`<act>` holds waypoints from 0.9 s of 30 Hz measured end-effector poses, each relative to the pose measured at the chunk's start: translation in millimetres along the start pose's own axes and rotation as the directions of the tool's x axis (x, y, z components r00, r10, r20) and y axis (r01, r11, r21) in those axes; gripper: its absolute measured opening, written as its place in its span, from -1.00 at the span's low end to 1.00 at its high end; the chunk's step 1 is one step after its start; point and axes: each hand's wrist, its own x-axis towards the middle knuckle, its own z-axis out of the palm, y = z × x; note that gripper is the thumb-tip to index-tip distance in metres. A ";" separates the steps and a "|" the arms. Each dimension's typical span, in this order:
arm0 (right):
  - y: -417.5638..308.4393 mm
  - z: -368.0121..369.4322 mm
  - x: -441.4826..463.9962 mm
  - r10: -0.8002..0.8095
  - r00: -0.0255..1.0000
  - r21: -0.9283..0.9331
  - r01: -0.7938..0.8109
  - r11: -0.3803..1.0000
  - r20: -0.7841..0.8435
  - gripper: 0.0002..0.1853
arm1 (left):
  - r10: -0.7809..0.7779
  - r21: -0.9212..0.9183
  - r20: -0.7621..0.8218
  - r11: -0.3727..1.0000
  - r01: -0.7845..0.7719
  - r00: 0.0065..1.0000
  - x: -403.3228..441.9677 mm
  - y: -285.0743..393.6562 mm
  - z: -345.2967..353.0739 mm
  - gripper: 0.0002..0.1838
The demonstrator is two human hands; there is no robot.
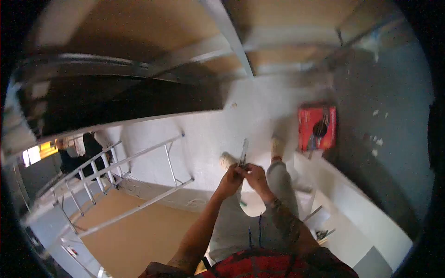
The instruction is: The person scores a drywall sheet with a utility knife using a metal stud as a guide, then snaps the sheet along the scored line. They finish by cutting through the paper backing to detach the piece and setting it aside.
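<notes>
In front of my legs, my left hand point(228, 183) is closed around the lower end of a slim, pale, partly see-through tool point(244, 149). Its long narrow part points away from me over the floor; blur hides its exact kind. My right hand point(256, 178) meets the left one at the tool's base, its fingers pinched together there. The fingers cover the part between the two hands.
An aluminium ladder point(125, 162) stands at left, with dark shapes behind it. A red box point(317, 127) holding a black coil sits on the floor at right. A white panel point(352, 194) lies below it. Metal framing point(232, 37) crosses the far side.
</notes>
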 end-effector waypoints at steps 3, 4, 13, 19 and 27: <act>-70.0 -12.9 -36.6 -0.237 0.948 -0.135 0.268 0.954 0.212 -0.55 | 0.119 -0.084 -0.185 0.987 -0.136 0.976 -60.3 67.4 -18.9 -0.53; -113.9 -25.9 -53.5 -0.190 0.921 -0.235 0.279 0.931 0.341 -0.51 | 0.160 -0.098 -0.242 0.977 -0.189 0.957 -81.4 92.4 -25.2 -0.53; -266.6 -102.5 -57.6 -0.564 0.681 0.114 0.586 0.802 0.468 -0.58 | 0.336 -0.016 -0.647 0.892 -0.452 0.685 -162.6 163.8 -56.1 -0.67; -322.2 -69.3 -67.5 -0.542 0.744 -0.005 0.590 0.807 0.391 -0.62 | 0.152 -0.125 -0.780 0.912 -0.390 0.607 -255.1 135.2 -58.0 -0.65; -455.3 51.1 -75.0 -0.918 0.358 0.177 0.905 0.386 0.173 -0.24 | 0.147 -0.289 -0.791 0.766 -0.574 0.593 -243.2 191.3 -173.4 -0.73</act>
